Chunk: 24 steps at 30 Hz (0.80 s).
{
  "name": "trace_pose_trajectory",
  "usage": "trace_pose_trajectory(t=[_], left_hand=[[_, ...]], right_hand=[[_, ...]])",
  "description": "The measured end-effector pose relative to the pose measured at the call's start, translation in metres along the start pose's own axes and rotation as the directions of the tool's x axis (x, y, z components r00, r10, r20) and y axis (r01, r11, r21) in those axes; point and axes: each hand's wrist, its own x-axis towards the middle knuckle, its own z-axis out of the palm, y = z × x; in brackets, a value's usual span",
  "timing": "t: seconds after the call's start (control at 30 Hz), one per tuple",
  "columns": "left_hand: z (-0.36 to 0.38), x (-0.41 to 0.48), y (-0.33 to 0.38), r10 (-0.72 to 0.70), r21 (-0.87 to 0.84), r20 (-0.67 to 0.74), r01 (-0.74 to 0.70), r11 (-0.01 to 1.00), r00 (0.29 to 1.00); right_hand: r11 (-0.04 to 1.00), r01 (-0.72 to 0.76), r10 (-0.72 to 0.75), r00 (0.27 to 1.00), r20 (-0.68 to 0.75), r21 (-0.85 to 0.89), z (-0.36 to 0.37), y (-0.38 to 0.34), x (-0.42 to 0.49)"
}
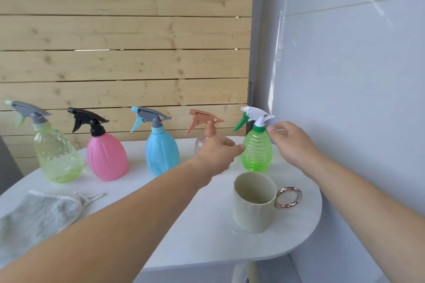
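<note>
A green ribbed spray bottle (257, 151) with a white head and green trigger stands upright at the right end of a row on the white table (207, 232). My left hand (218, 156) reaches in from the left, its fingertips touching the bottle's left side, fingers relaxed. My right hand (291, 142) hovers at the bottle's right shoulder, fingers loosely spread, thumb tip near the green collar, holding nothing. A cream mug (253, 202) with a metallic ring handle stands in front of the bottle.
Left of the green bottle stand a clear bottle with a brown head (204, 131), partly hidden by my left hand, a blue bottle (162, 151), a pink one (107, 156) and a yellow-green one (56, 154). A grey cloth (39, 213) lies front left. Wooden slats behind, a grey wall on the right.
</note>
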Motion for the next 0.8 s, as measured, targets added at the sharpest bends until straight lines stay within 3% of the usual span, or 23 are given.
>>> trace_pose_trajectory(t=[0.2, 0.3, 0.37, 0.47, 0.53, 0.6, 0.8], left_hand=[[-0.081, -0.078, -0.034, 0.044, 0.141, -0.208, -0.014, 0.99, 0.977], [-0.127, -0.112, -0.075, 0.126, 0.356, -0.385, 0.021, 0.934, 0.914], [-0.16, -0.13, -0.104, 0.173, 0.533, -0.48, 0.129, 0.836, 0.86], [-0.206, -0.148, -0.143, 0.004, 0.691, -0.544, 0.445, 0.569, 0.839], [-0.227, -0.157, -0.163, -0.143, 0.687, -0.557, 0.55, 0.474, 0.818], [-0.239, -0.166, -0.178, -0.21, 0.668, -0.541, 0.568, 0.48, 0.814], [-0.238, -0.176, -0.192, -0.14, 0.758, -0.403, 0.416, 0.503, 0.904]], right_hand=[[0.963, 0.271, -0.27, 0.958, -0.095, -0.005, 0.008, -0.054, -0.068], [0.945, 0.327, -0.328, 0.944, 0.039, 0.024, 0.038, -0.085, -0.105], [0.941, 0.338, -0.339, 0.925, 0.171, 0.034, 0.067, -0.099, -0.125], [0.951, 0.305, -0.301, 0.891, 0.34, 0.042, 0.113, -0.109, -0.146], [0.969, 0.242, -0.239, 0.876, 0.419, 0.047, 0.136, -0.108, -0.155], [0.979, 0.204, -0.19, 0.859, 0.476, 0.023, 0.156, -0.105, -0.162], [0.978, 0.203, -0.162, 0.868, 0.47, -0.038, 0.176, -0.1, -0.171]])
